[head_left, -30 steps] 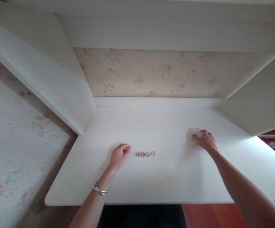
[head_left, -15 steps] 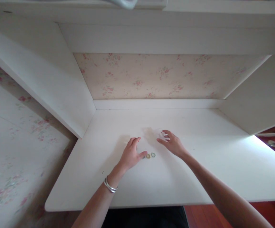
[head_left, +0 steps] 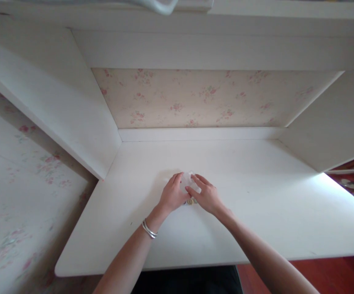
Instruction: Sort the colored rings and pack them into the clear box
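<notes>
A clear, whitish plastic piece [head_left: 187, 179], perhaps a small container or a bag, is between my two hands above the white desktop. My left hand [head_left: 171, 193] curls against its left side, thumb stretched toward the right. On its right side the fingers and thumb of my right hand [head_left: 206, 193] close around it. Its exact shape is partly hidden by the fingers. Just below the hands, a small yellowish ring [head_left: 190, 201] lies on the desktop, with parts of other small rings showing on either side under my thumbs.
The white desktop [head_left: 250, 220] has a rounded front left corner. White side panels [head_left: 57, 90] rise at left and right, and a white shelf [head_left: 195, 49] spans overhead. Floral wallpaper [head_left: 177, 98] shows at the back. A tiny dark mark [head_left: 131, 223] is on the desktop at left.
My right hand has moved left with the clear plastic piece, bringing it to my left hand, which now touches it. The small rings are more covered by the hands than before.
</notes>
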`<state>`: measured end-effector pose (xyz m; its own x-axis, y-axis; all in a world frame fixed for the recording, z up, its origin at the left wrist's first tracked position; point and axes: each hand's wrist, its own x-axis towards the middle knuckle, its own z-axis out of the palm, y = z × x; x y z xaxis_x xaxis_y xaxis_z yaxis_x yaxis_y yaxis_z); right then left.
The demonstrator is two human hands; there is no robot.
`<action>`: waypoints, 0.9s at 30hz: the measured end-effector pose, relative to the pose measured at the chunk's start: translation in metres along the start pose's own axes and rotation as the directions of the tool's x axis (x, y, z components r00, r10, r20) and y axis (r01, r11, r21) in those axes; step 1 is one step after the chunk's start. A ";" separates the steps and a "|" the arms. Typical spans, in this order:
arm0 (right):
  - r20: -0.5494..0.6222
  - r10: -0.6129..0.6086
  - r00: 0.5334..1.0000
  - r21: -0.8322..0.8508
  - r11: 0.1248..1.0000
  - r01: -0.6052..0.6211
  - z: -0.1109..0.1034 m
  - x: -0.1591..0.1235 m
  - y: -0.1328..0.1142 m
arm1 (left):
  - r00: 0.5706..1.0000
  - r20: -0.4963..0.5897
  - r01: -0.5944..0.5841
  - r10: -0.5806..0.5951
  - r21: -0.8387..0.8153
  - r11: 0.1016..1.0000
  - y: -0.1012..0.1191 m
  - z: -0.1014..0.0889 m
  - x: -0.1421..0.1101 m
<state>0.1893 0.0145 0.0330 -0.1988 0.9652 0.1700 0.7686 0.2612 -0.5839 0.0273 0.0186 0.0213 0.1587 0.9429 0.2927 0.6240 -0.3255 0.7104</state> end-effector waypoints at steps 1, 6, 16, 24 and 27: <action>0.021 0.016 1.000 -0.009 1.000 -0.015 0.000 -0.001 0.001 | 1.000 0.016 0.008 -0.008 0.001 1.000 -0.001 -0.001 0.001; 0.072 0.052 0.996 -0.029 0.998 -0.050 0.003 -0.003 0.004 | 0.996 0.086 0.007 -0.006 -0.012 1.000 -0.004 -0.007 0.005; 0.125 0.070 0.990 0.066 0.995 -0.079 0.006 -0.009 0.006 | 0.985 0.172 -0.014 0.008 0.034 0.999 -0.005 -0.015 0.010; 0.061 0.131 0.990 0.261 0.955 -0.142 0.001 -0.006 0.013 | 0.965 0.262 -0.001 -0.008 0.035 0.999 -0.012 -0.021 0.016; 0.050 0.296 0.954 0.432 0.855 -0.288 -0.005 -0.001 0.023 | 0.966 0.257 0.026 -0.032 0.025 0.999 -0.021 -0.025 0.017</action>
<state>0.2102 0.0197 0.0234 0.0071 0.9987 -0.0502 0.4512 -0.0480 -0.8911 -0.0020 0.0393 0.0275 0.3300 0.9391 0.0962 0.6469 -0.2991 0.7014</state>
